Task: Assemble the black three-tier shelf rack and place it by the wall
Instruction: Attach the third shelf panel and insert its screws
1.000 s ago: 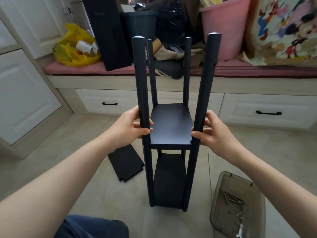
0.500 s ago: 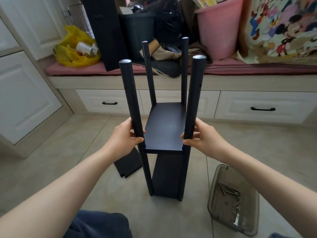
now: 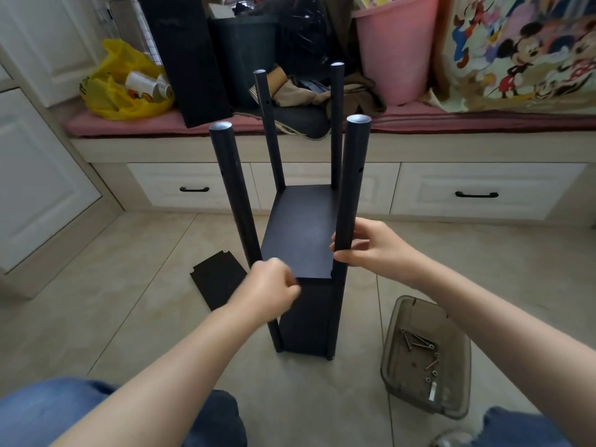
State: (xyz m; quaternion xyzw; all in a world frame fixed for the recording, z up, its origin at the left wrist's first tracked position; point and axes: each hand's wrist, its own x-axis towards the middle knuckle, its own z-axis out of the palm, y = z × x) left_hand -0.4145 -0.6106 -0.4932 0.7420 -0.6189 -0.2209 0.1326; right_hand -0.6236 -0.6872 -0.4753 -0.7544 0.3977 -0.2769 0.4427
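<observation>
Now | right hand (image 3: 371, 250) pinches rack post (image 3: 353, 175) | left hand (image 3: 271, 291) curled, blurred, grip unclear

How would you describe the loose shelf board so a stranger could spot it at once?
Find the half-built black rack standing on the tiled floor. The loose shelf board lies flat left of it. Unlike the fitted shelves, no poles hold its corners.
</observation>
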